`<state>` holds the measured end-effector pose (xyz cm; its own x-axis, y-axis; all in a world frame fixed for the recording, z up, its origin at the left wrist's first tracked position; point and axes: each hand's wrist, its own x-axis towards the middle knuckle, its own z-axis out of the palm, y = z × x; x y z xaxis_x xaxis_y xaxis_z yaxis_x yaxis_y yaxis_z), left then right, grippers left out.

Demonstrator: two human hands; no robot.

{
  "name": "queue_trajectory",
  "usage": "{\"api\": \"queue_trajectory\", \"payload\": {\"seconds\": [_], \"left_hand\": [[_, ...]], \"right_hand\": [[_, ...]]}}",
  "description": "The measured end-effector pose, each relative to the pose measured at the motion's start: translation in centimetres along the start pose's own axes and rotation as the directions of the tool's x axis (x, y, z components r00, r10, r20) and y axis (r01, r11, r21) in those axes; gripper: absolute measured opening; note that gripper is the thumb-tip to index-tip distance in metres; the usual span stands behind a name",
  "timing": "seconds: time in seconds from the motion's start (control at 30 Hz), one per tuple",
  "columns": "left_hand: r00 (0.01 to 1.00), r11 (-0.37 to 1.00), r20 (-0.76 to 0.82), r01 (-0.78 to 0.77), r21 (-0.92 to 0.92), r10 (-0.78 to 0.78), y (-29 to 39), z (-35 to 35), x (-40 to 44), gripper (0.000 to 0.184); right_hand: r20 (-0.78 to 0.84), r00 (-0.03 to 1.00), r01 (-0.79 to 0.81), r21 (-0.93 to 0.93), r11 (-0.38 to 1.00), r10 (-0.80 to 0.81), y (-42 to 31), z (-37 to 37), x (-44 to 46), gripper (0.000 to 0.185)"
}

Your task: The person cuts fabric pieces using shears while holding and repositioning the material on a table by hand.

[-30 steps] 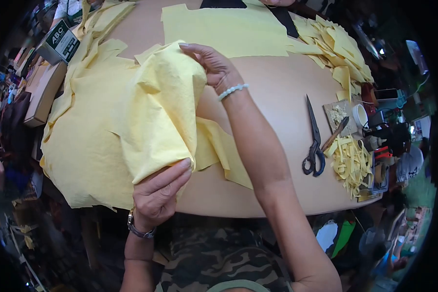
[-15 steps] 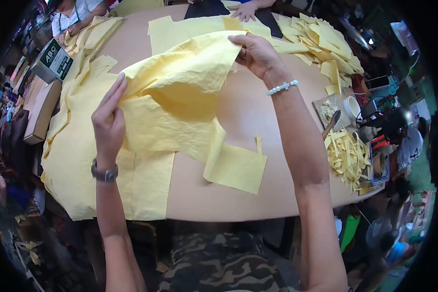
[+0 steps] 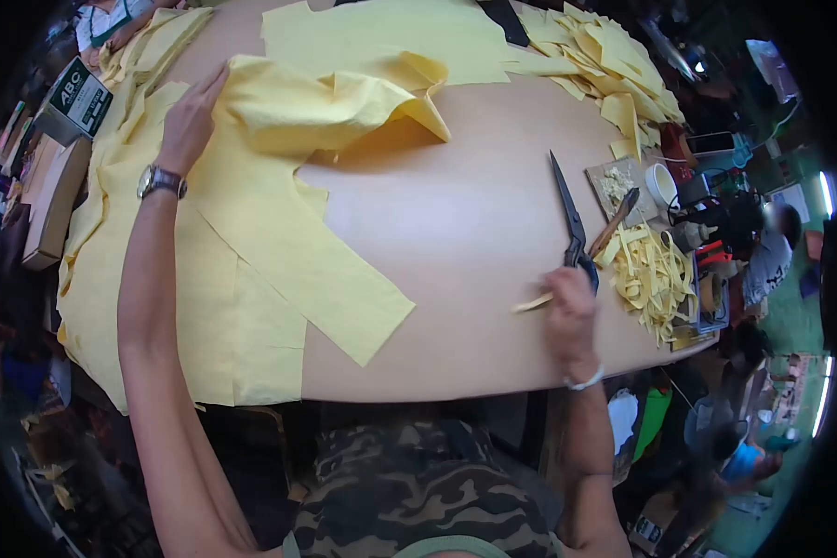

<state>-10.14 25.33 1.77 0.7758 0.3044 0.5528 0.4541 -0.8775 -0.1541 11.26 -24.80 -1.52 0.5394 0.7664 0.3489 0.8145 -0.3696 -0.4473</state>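
Two bare hands at a tan table (image 3: 456, 232) covered with yellow cloth. The left hand (image 3: 191, 126), with a dark-strapped wristwatch (image 3: 161, 182), lies with extended fingertips touching the upper left corner of a soft yellow fabric piece (image 3: 298, 107). The thumb is hidden, so whether this hand is clamped on the fabric cannot be told. The piece lies across the upper left of the table, its right end folded up above the surface. The right hand (image 3: 572, 312), blurred and bearing a pale beaded bracelet (image 3: 584, 379), is closed on a narrow yellow strip (image 3: 532, 304) that projects to its left. Its fingers overlap the handles of black metal scissors (image 3: 568, 200); contact with them cannot be told.

Left: a broad spread of yellow cloth (image 3: 167, 307), with a green-and-white box lettered ABC (image 3: 76, 100) near its upper edge. Right: a tangled heap of thin yellow cuttings (image 3: 649, 279), just below a round white cup (image 3: 661, 186). Upper right: a pile of larger yellow scraps (image 3: 600, 51).
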Motion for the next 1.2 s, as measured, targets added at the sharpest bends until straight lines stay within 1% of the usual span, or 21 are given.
{"api": "queue_trajectory", "payload": {"seconds": [0.03,0.1,0.13,0.17,0.23,0.27,0.3,0.37,0.4,0.5,0.63,0.67,0.73,0.77,0.83,0.87,0.9,1.0,1.03,1.1,1.2], "left_hand": [[0.997,0.997,-0.031,-0.065,0.030,0.066,-0.1,0.3,0.8,0.060],[0.994,0.968,-0.101,-0.022,0.249,0.048,2.6,-0.4,1.3,0.057],[0.989,0.934,-0.136,0.004,0.357,0.048,4.3,-1.0,1.7,0.055],[0.990,0.976,-0.136,0.006,0.217,0.024,6.2,-2.2,1.7,0.054],[0.994,0.997,-0.102,0.020,-0.079,-0.028,10.9,-5.7,-0.9,0.054],[1.000,0.983,0.016,0.013,-0.186,-0.010,12.9,-7.3,-2.9,0.054],[0.991,0.958,0.130,0.019,-0.286,0.020,15.0,-9.0,-4.9,0.055],[0.963,0.849,0.266,0.102,-0.518,0.047,19.5,-11.5,-8.6,0.051],[0.948,0.808,0.307,0.119,-0.577,0.080,21.5,-12.0,-10.1,0.050],[0.942,0.818,0.333,0.166,-0.551,0.033,26.0,-11.9,-13.0,0.044],[0.954,0.833,0.287,0.231,-0.504,-0.090,28.9,-10.9,-15.3,0.038],[0.960,0.837,0.252,0.238,-0.492,-0.124,29.1,-10.6,-15.2,0.037],[0.957,0.835,0.261,0.243,-0.493,-0.124,28.7,-10.7,-14.7,0.038],[0.955,0.830,0.272,0.247,-0.500,-0.120,28.7,-10.7,-14.9,0.038],[0.944,0.809,0.306,0.273,-0.521,-0.121,28.9,-11.0,-14.7,0.037],[0.948,0.831,0.296,0.259,-0.492,-0.120,29.0,-11.0,-14.8,0.037],[0.948,0.848,0.295,0.249,-0.468,-0.116,29.3,-10.9,-15.2,0.037],[0.952,0.849,0.263,0.265,-0.457,-0.155,29.7,-10.3,-15.5,0.035],[0.946,0.835,0.273,0.289,-0.468,-0.174,30.0,-10.6,-16.0,0.034],[0.944,0.814,0.266,0.305,-0.494,-0.193,30.0,-10.5,-15.8,0.034],[0.940,0.792,0.270,0.324,-0.518,-0.208,29.8,-10.6,-15.8,0.032]], "right_hand": [[-0.098,0.994,-0.049,-0.027,0.998,0.046,1.5,-1.6,0.0,0.016],[-0.280,0.943,-0.198,-0.032,0.980,0.181,4.8,-5.3,0.4,0.019],[-0.342,0.932,-0.219,-0.276,0.936,0.117,7.6,-6.9,0.9,0.020],[-0.387,0.921,-0.246,-0.501,0.830,0.039,9.6,-7.8,1.6,0.021],[-0.413,0.909,-0.255,-0.651,0.715,-0.051,8.1,-8.6,3.2,0.021],[-0.419,0.902,-0.255,-0.713,0.653,-0.106,6.8,-8.8,4.3,0.022],[-0.393,0.919,-0.210,-0.561,0.801,-0.034,5.0,-8.3,4.8,0.019],[-0.176,0.944,-0.317,-0.233,0.919,0.280,3.0,-5.7,4.1,0.015],[-0.139,0.958,-0.275,-0.186,0.943,0.252,1.5,-3.8,3.2,0.013],[-0.013,0.979,-0.202,-0.243,0.949,0.206,-2.3,0.0,1.1,0.025],[-0.140,0.951,-0.303,-0.235,0.923,0.276,-2.7,0.7,0.1,0.036],[-0.161,0.953,-0.296,-0.291,0.910,0.258,-2.7,0.6,0.1,0.035],[-0.189,0.955,-0.289,-0.400,0.870,0.230,-2.2,0.4,-0.2,0.034],[-0.155,0.960,-0.277,-0.374,0.885,0.235,-1.6,0.1,-0.3,0.031],[-0.106,0.929,-0.368,-0.194,0.909,0.354,-1.0,-0.6,0.1,0.030],[-0.075,0.911,-0.412,-0.106,0.905,0.406,-0.7,-1.0,0.3,0.029],[-0.109,0.930,-0.365,-0.151,0.919,0.352,0.0,-0.8,0.2,0.029],[0.054,0.807,-0.577,-0.141,0.804,0.589,1.5,-1.8,0.7,0.024],[0.205,0.749,-0.646,0.013,0.764,0.630,2.1,-2.5,0.4,0.022],[0.475,0.651,-0.751,0.295,0.590,0.592,3.1,-4.1,1.7,0.018],[0.581,0.711,-0.702,0.617,0.355,0.396,-0.1,-5.4,-0.1,0.016]]}}
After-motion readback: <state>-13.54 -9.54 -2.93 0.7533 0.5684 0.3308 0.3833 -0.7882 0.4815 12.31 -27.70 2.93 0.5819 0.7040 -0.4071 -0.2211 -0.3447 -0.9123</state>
